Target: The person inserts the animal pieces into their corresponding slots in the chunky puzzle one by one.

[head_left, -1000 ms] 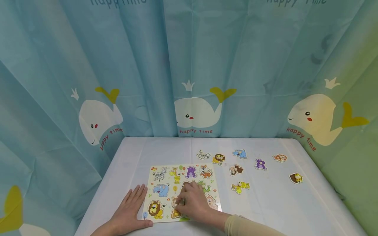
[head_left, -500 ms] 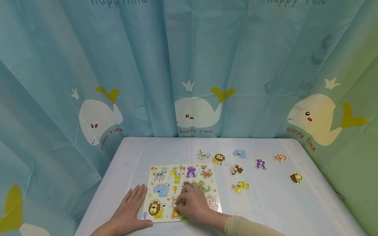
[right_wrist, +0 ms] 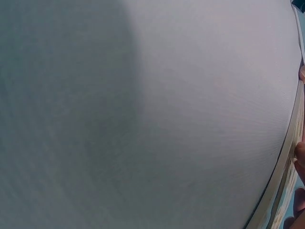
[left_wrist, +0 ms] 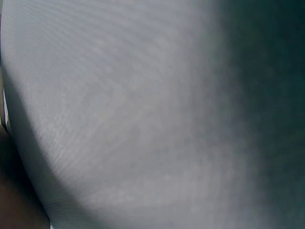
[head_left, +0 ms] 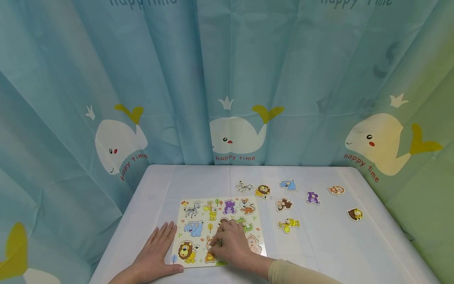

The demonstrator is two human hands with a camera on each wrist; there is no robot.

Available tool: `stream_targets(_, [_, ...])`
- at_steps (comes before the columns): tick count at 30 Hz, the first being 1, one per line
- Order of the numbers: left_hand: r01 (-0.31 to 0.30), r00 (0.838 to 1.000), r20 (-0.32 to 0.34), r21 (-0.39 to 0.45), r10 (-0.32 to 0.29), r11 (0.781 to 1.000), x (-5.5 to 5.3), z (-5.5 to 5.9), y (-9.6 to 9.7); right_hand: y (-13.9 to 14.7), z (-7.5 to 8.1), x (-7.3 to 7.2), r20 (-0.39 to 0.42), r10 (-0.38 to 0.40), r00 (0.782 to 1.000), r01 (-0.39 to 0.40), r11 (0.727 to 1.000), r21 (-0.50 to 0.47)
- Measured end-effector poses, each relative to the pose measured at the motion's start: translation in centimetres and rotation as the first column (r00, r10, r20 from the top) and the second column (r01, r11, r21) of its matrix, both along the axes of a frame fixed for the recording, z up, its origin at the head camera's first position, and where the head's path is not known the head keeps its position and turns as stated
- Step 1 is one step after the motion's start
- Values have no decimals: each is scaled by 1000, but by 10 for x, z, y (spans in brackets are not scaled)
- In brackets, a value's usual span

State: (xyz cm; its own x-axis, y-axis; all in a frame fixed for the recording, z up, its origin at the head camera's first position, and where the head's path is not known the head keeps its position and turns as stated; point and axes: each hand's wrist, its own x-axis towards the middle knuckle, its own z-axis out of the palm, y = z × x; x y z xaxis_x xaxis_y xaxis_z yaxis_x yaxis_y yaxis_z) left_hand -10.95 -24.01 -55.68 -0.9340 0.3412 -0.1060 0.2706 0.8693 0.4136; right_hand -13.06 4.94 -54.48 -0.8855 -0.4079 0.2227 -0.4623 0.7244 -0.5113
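A puzzle board point(head_left: 200, 261) printed with animals lies near the front of the table in the head view. My right hand point(head_left: 232, 242) is over its lower middle and pinches a kangaroo puzzle piece point(head_left: 210, 257) between thumb and fingers. That piece lies at the kangaroo spot, partly covered by the fingers; whether it is seated flat, I cannot tell. My left hand point(head_left: 156, 250) rests with straight fingers along the board's left edge, its thumb at the lower left corner. At the right wrist view's right edge, the board's side point(right_wrist: 286, 176) and some fingertips point(right_wrist: 300, 150) show.
Loose animal pieces lie right of and behind the board: a zebra point(head_left: 244, 186), a lion point(head_left: 262, 191), a blue elephant point(head_left: 288, 185), a giraffe point(head_left: 289, 225), a purple hippo point(head_left: 313, 197) and several others. A whale-printed curtain point(head_left: 234, 79) hangs behind the table point(head_left: 319, 252).
The kangaroo piece has shifted slightly to the left under my right fingers. My left hand and the loose pieces have stayed where they were.
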Motion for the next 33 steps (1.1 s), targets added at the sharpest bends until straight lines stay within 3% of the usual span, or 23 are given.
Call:
stream_targets(15, [4, 1000, 8, 6, -4, 1000, -1, 0, -1, 1, 0, -5, 26, 27, 999, -28, 999, 35])
stream_targets(33, [-1, 1000, -19, 10, 2, 1000, 0, -3, -1, -1, 5, -3, -53, 26, 998, -20, 995, 100])
